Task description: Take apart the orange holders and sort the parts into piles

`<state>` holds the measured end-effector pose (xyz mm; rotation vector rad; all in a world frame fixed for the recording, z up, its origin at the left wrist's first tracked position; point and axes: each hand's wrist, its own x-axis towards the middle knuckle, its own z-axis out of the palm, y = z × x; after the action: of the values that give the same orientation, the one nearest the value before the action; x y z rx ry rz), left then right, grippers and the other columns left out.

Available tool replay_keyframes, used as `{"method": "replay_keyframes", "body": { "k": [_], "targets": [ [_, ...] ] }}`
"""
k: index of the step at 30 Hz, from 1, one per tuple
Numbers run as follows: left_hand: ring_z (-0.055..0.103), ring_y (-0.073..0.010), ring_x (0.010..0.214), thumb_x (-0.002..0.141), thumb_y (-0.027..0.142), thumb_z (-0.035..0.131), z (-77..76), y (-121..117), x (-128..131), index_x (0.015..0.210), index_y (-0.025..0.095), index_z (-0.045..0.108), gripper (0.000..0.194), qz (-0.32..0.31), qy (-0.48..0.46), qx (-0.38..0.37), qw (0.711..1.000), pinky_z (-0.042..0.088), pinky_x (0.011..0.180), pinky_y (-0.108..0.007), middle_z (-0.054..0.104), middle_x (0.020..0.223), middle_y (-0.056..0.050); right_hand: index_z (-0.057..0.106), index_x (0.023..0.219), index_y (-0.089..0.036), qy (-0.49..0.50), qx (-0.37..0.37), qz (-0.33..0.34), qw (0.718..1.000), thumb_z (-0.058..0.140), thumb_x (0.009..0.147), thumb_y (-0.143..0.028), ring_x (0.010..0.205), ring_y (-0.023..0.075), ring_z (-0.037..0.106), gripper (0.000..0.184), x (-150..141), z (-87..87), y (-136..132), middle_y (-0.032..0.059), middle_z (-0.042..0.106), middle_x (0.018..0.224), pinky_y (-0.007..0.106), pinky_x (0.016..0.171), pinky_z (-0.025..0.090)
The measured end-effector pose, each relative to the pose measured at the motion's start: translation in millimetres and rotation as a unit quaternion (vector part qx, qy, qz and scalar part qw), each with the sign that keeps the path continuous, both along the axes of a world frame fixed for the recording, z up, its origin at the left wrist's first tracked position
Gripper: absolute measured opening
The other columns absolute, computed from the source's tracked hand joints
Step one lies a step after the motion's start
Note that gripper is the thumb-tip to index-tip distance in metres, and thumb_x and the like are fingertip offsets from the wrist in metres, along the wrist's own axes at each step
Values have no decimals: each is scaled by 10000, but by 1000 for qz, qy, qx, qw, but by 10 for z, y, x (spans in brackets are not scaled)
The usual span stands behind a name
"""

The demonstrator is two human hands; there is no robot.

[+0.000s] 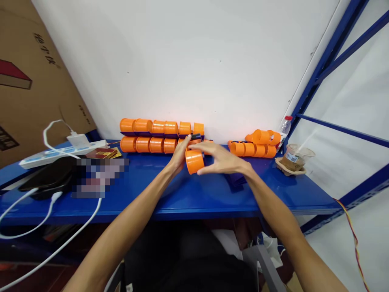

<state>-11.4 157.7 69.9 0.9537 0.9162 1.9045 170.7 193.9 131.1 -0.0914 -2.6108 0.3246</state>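
In the head view, an orange round cup (195, 162) is held above the blue table between my two hands. My left hand (180, 155) is closed at its left side, with the thumb up by a small dark piece (195, 137). My right hand (223, 159) curves round from the right, its fingers over the top and its thumb at the lower edge. A dark blue part shows behind the cup, mostly hidden by my fingers. Beyond my hands, similar orange cups (156, 145) lie in two stacked rows with dark blue strips.
More orange cups (254, 149) are stacked at the back right. Dark blue flat pieces (236, 179) lie right of centre. A drink cup (293, 158) and a bottle (285, 127) stand far right. A power strip (62, 154), black pouch (51, 178) and white cables occupy the left.
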Motion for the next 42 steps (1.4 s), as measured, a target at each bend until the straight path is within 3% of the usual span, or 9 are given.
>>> {"method": "replay_keyframes", "body": {
  "k": [3,5,10,17,22,29,33,37,42],
  "targets": [
    [779,-272,1018,876,546,777,-19,44,36,1073,155,776,438,-13,-17,7,1000,629,827,-335,813,1127,-128,759,1128,-198,127,-125,-90,980,649,947,-346,1081,222,706,259,108,61,227,72,771,1173,353,939,537],
    [767,-289,1087,884,536,774,-37,69,53,1073,157,783,424,9,-4,9,1000,626,857,-342,813,1150,-123,755,895,-169,170,-156,-185,955,570,973,-310,860,186,702,245,119,30,365,52,776,925,303,800,512],
    [762,-303,1062,856,619,773,-82,74,66,988,144,797,493,56,72,17,996,608,921,-372,824,1058,-109,658,660,-175,61,-148,-220,962,576,965,-256,633,136,590,326,-53,-233,468,-1,679,642,263,664,390],
    [715,-251,913,859,675,736,-108,65,45,848,178,753,497,93,142,29,985,580,810,-322,756,840,-56,653,693,-178,57,-152,-213,963,593,976,-235,642,125,569,295,-200,-339,393,-14,656,640,248,662,350],
    [501,-163,640,913,554,744,-97,43,58,615,205,567,492,144,191,7,971,423,582,-260,513,621,6,648,681,-158,21,-86,-258,962,552,944,-127,654,130,529,282,-249,-332,362,33,700,719,271,660,308],
    [397,-133,585,937,449,756,-67,3,116,627,204,514,464,164,166,7,972,359,544,-252,426,630,31,661,686,-157,17,-74,-259,963,470,939,-109,655,140,510,320,-286,-349,410,46,703,737,278,672,309],
    [547,-157,634,903,529,760,-68,-7,147,755,185,645,392,126,125,16,984,440,559,-244,574,686,1,638,670,-162,36,-107,-231,966,487,939,-154,660,133,514,309,-253,-370,456,-1,619,654,266,652,300],
    [716,-226,786,916,634,675,-3,-35,104,964,145,758,498,21,69,-3,997,572,653,-279,764,892,-111,672,720,-159,1,-54,-226,973,563,920,-174,665,133,529,228,-212,-363,462,14,678,706,263,653,309],
    [747,-228,745,1038,656,406,124,-91,-11,903,143,760,638,-24,-80,-61,995,628,629,-305,781,865,-161,767,828,-147,-33,47,-327,943,545,941,-207,720,191,611,256,81,-140,512,129,789,870,302,691,358]
  ]
}}
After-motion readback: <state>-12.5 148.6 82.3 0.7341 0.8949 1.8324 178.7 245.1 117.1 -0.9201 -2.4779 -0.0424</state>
